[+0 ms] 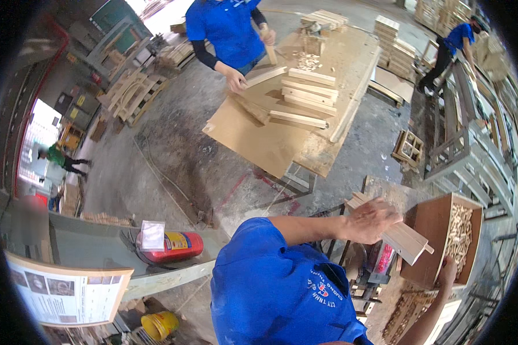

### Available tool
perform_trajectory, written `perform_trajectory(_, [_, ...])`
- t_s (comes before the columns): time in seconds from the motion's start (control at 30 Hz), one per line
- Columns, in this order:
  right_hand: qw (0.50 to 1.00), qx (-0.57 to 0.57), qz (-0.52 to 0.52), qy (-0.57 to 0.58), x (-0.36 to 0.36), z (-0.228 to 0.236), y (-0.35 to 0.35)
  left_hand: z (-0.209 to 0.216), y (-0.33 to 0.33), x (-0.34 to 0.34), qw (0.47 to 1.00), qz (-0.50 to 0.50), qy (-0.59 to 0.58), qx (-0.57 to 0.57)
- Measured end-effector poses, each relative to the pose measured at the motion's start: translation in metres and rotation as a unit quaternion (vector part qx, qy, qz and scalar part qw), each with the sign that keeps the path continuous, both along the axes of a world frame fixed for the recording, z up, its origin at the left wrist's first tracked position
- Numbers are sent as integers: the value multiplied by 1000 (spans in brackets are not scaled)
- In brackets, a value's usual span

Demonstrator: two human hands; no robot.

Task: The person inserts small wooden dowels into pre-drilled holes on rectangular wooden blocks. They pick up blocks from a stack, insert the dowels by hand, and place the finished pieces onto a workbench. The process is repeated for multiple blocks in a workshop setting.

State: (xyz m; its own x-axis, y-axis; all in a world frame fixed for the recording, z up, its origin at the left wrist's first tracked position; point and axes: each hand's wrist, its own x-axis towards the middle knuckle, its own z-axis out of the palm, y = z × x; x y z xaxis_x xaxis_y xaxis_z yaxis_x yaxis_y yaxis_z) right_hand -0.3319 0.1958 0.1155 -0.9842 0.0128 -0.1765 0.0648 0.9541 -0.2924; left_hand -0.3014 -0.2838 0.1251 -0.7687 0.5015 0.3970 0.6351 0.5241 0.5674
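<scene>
My left hand (374,221) is closed over a pale wooden board (407,241), its fingers wrapped across the far part. A short peg (429,249) juts from the board's near right end. Under the board is a machine part with a clear and red front (382,257). To the right stands an open wooden box (429,244) with many small wooden dowels (459,237) heaped inside. My right hand (446,272) reaches to the box's near side, beside the dowels. Its fingers are mostly hidden, so what they hold, if anything, does not show.
Across from me, a co-worker in blue (227,34) handles wood at a large worktable (242,135) bearing several wooden bars (309,92). A grey metal frame (466,149) stands at right. A red fire extinguisher (181,244) lies on a ledge at left, near a yellow bucket (159,326).
</scene>
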Motion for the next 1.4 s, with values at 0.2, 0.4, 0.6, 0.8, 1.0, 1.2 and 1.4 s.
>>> perform_trajectory(0.2, [997, 72, 8, 10, -6, -11, 9, -10, -12, 1, 997, 42, 47, 42])
perform_trajectory(0.4, [992, 98, 31, 76, -2, -15, 29, -7, -31, 4, 996, 73, 12, 44])
perform_trajectory(0.6, [979, -83, -133, 131, 30, 58, 1, -8, -39, 3, 991, 87, 6, 97])
perform_trajectory(0.8, [928, -319, 52, 187, 59, 149, -194, 7, -51, 14, 991, 102, 5, 82])
perform_trajectory(1.0, [909, -331, 156, 201, 70, 157, -228, 8, -31, 12, 993, 63, -5, 103])
perform_trajectory(1.2, [886, -343, 196, 243, 72, 145, -224, 6, -24, 14, 991, 47, 2, 124])
perform_trajectory(1.4, [889, -340, 197, 235, 77, 149, -224, 9, -20, 12, 994, 38, 11, 102])
